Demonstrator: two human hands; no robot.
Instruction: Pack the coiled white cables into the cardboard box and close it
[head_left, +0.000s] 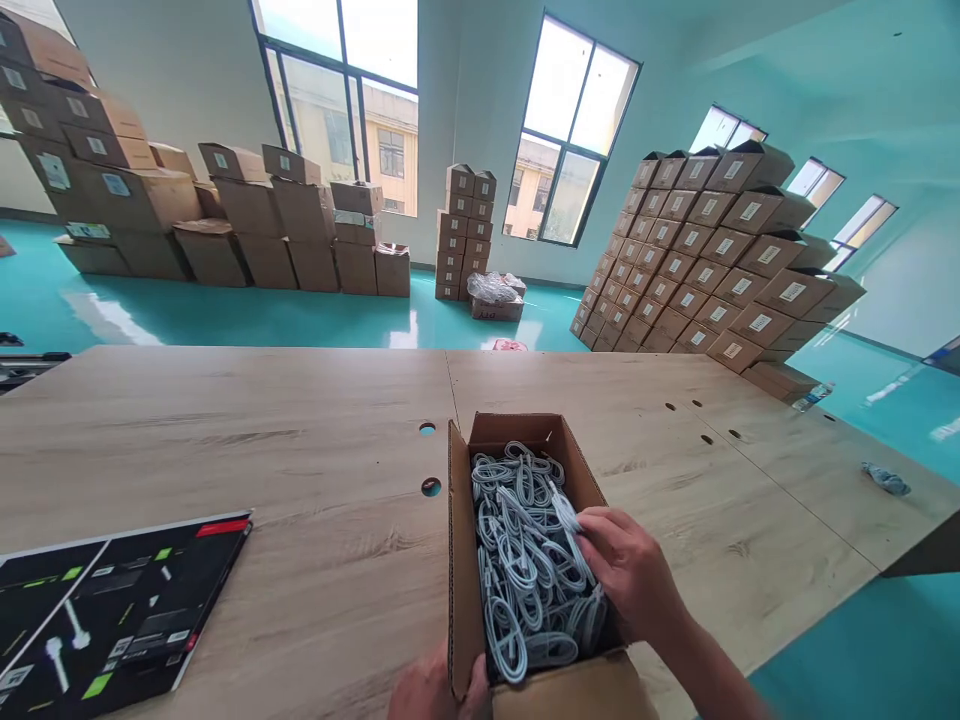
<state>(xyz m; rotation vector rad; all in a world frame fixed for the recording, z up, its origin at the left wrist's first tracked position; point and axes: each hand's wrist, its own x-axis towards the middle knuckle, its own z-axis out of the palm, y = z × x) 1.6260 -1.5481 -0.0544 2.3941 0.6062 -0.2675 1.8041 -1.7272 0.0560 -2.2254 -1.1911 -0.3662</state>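
An open cardboard box [466,575] stands on the wooden table, filled with coiled white cables [517,550]. My left hand [433,688] grips its near left wall, with the thumb inside the rim and the fingers outside, partly cut off by the lower frame edge. Over the right side of the box, my right hand [634,570] has its thumb and fingers closed on a bundled white cable [564,508] lying on top of the others. Its fingertips are partly hidden by the hand itself.
A flat black printed package [142,600] lies on the table [337,440] at left. Round holes pierce the tabletop. A crumpled grey item [886,478] lies near the right edge. Beyond the table are stacked cartons [705,260] and more cartons [247,215] beneath windows.
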